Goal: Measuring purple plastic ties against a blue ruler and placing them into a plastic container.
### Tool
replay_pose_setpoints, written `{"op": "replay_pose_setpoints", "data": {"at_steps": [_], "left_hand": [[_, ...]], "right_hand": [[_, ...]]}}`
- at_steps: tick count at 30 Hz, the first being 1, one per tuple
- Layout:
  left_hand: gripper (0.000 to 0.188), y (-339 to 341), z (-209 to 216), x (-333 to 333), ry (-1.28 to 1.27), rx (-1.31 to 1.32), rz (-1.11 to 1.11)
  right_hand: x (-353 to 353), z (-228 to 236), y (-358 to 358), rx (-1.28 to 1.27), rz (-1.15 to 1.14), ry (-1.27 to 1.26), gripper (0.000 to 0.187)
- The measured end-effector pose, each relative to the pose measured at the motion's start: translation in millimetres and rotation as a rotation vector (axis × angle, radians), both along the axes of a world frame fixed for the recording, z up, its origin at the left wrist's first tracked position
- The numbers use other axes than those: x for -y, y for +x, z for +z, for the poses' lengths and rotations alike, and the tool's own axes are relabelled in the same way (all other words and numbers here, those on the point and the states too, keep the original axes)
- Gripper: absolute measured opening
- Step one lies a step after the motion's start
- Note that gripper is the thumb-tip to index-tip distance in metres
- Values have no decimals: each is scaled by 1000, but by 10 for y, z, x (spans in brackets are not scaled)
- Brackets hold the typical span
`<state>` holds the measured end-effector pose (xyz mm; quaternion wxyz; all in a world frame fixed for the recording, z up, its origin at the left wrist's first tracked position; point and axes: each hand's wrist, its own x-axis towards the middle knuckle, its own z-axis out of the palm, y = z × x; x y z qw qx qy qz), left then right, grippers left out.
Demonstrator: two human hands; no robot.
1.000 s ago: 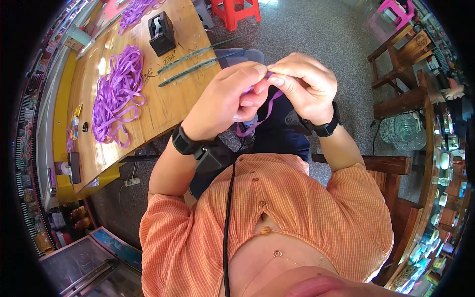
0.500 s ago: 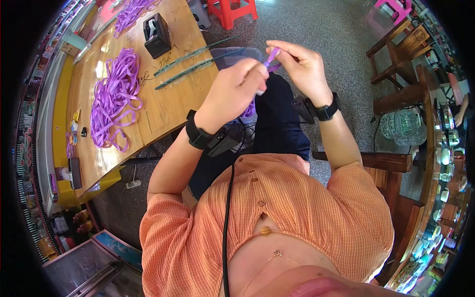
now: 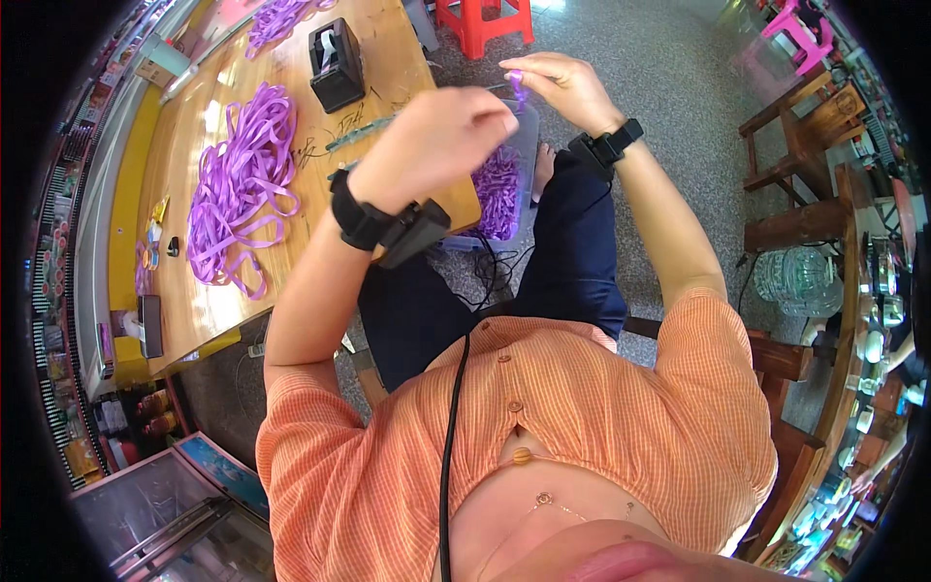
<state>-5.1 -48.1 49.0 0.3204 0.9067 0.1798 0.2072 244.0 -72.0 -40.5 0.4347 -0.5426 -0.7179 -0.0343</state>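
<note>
Fingers (image 3: 539, 64) of the right hand (image 3: 572, 92), as the head view shows, are pressed together at thumb and forefinger, with a short piece of purple ribbon (image 3: 518, 87) clamped by its upper end. The ribbon hangs down from this pinch, at the far end of a translucent plastic box (image 3: 529, 165). In the box lie many short purple pieces (image 3: 497, 199). The left hand (image 3: 432, 145) is apart from the right one, in front of the table's edge, and it is blurred; its fingers seem bent, but I cannot tell if they hold something. Both wrists carry black straps with a small device.

On the wooden table (image 3: 388, 60), at the left, rests a loose heap of long purple ribbon (image 3: 244, 184), and near it stands a black tape dispenser (image 3: 336, 70). Some green strip (image 3: 357, 134) is partly hidden behind the left hand. Beyond the table stands a red stool (image 3: 485, 29).
</note>
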Motion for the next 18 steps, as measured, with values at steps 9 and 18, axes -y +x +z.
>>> {"op": "replay_pose_setpoints", "data": {"at_steps": [9, 18], "left_hand": [[26, 79, -132, -727, 86, -90, 107], [35, 141, -662, -821, 297, -112, -16]], "right_hand": [[-471, -333, -38, -167, 242, -158, 23], [-378, -911, -386, -618, 347, -394, 19]]}}
